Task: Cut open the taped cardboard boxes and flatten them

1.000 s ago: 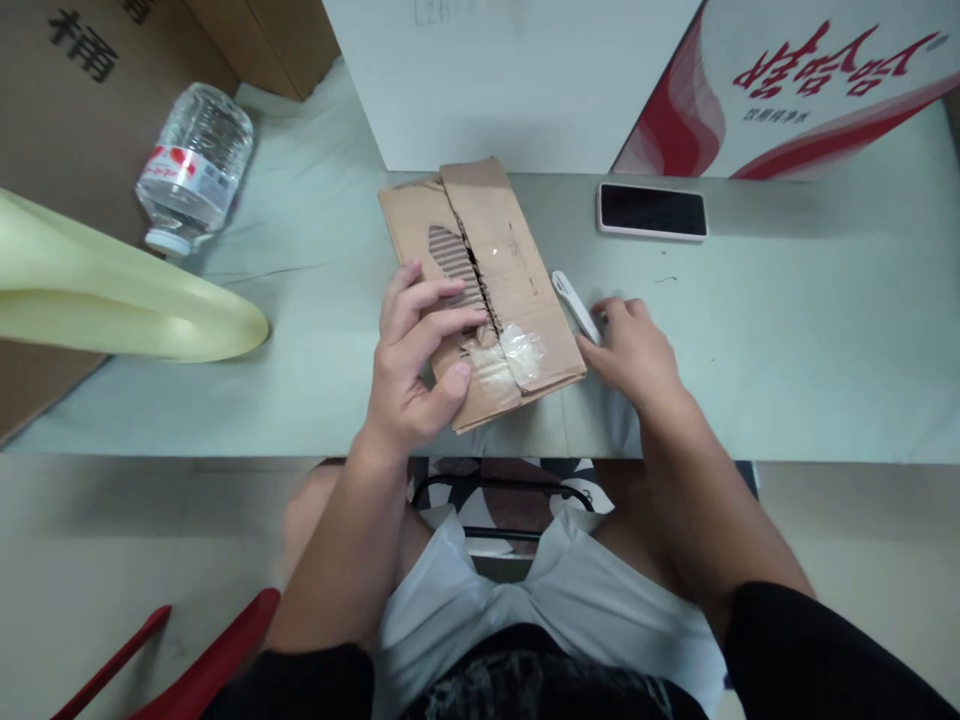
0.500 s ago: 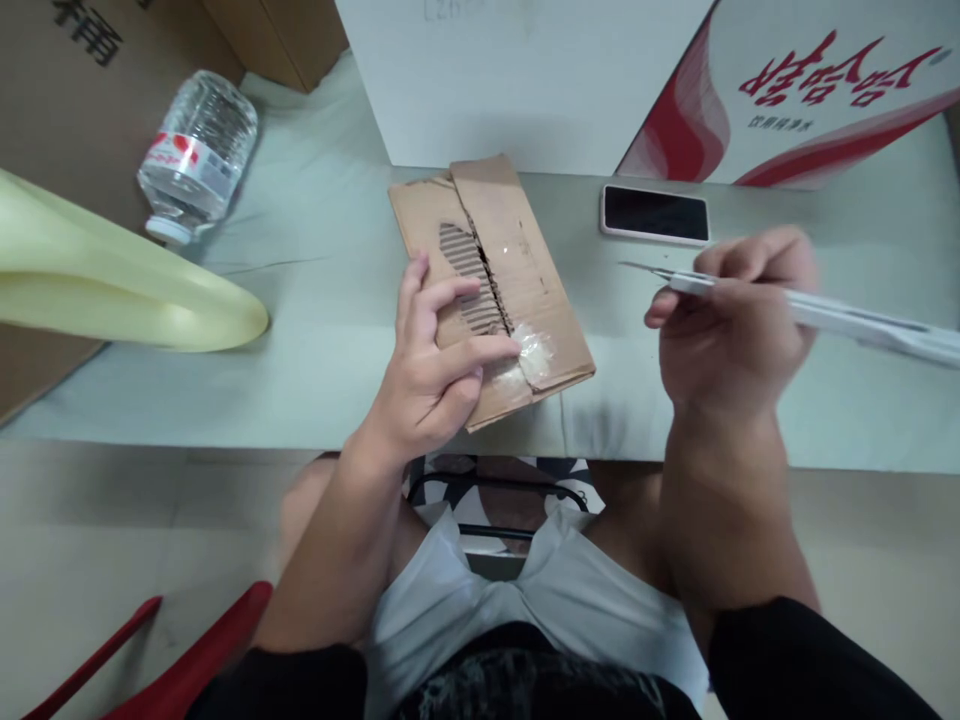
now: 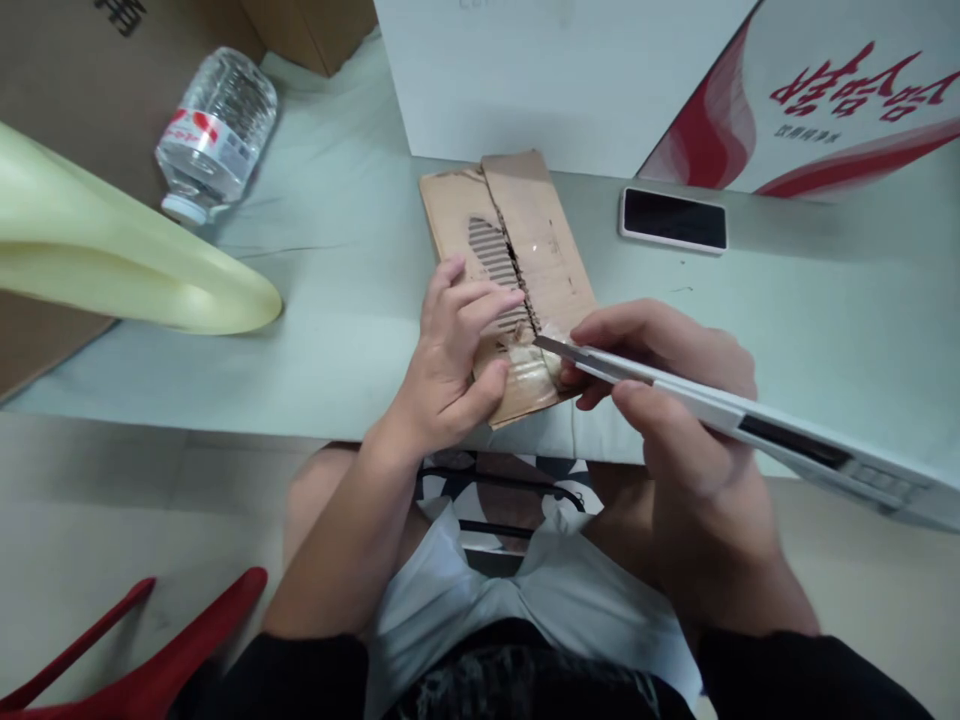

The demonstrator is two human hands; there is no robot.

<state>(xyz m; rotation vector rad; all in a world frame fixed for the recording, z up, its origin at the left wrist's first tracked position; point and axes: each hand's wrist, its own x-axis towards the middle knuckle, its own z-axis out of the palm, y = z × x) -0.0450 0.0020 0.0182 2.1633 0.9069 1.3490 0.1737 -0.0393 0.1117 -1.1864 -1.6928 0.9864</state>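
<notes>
A flat brown cardboard package (image 3: pixel 555 240) lies on the table, with a torn, ridged patch and a ragged seam down its middle. Clear tape (image 3: pixel 529 375) covers the seam near its front end. My left hand (image 3: pixel 461 355) rests on the package's left side, fingers spread and lying flat. A white utility knife (image 3: pixel 720 405) is gripped in my right hand (image 3: pixel 675 380). Its bare blade points left and its tip is at the seam by the tape, close to my left fingers. The right hand's fingers partly hide the package's front right corner.
White cartons (image 3: pixel 525 90) stand along the back. A phone (image 3: pixel 673 220) lies before them at the right. On the left are a water bottle (image 3: pixel 217 135) on its side and a pale yellow curved object (image 3: pixel 187 285). The table's front edge runs above my lap.
My right hand has brought the utility knife left and down, from beside the package onto its taped seam. My left hand stays on the package. The whole view has shifted slightly.
</notes>
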